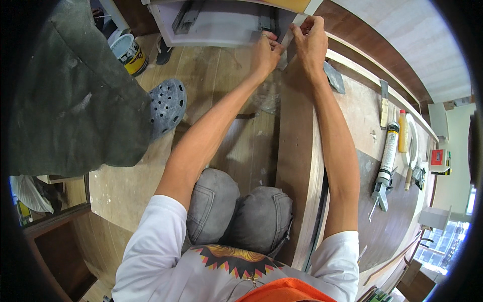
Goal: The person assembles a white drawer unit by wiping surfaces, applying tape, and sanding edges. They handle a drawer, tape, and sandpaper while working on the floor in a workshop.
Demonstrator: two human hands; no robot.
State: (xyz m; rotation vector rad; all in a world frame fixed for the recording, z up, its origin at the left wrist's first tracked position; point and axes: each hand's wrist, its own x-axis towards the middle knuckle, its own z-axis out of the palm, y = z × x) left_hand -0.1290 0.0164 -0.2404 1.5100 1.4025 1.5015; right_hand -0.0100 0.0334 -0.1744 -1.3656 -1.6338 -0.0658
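Note:
Both my hands reach forward to the right front edge of a white cabinet. My left hand is at the lower right corner of its opening, fingers curled in; what they may hold is hidden. Beside it, on the other side of the pale side panel, my right hand has thumb and fingers bent together at the panel's edge. I cannot make out anything small between them. Inside the cabinet, metal drawer slides show at the left and at the right, near my left hand.
On the right, a wooden panel bears a caulking gun, a scraper, a yellow bottle and a grey blade. At left, another person's leg and grey clog stand near a paint bucket.

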